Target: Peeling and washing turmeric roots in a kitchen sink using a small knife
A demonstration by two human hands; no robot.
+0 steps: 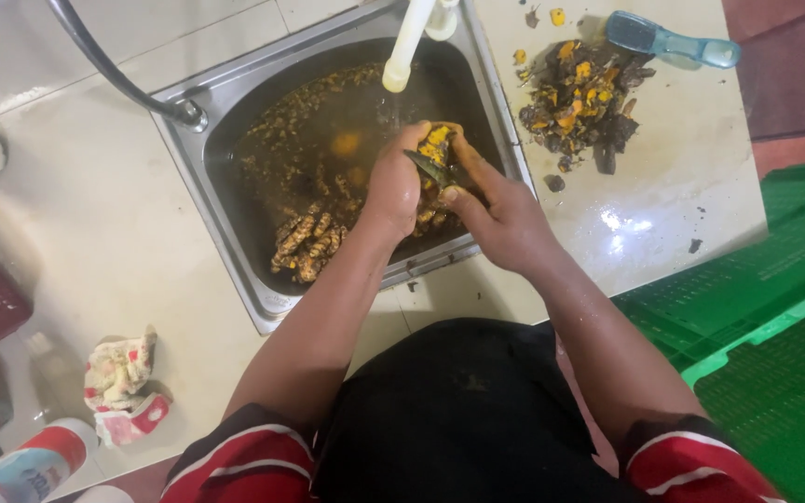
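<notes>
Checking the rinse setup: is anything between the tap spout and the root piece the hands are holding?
Nothing visible. The root piece, held by the left hand and right hand, sits just below and right of the white spout, over the sink.

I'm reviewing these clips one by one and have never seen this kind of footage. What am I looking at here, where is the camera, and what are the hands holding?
There is no machine: this single picture comes from a camera worn on a person's head, looking down at their own two bare hands. They stand at a steel sink full of brownish water with knobbly yellow-brown roots in it. A white tap spout hangs above. The left hand grips a root piece with bright yellow flesh showing; the right hand closes on the same piece from the other side. On the pale counter to the right lie a pile of dark and yellow scraps and a blue brush. A crumpled cloth lies at the left.
</notes>
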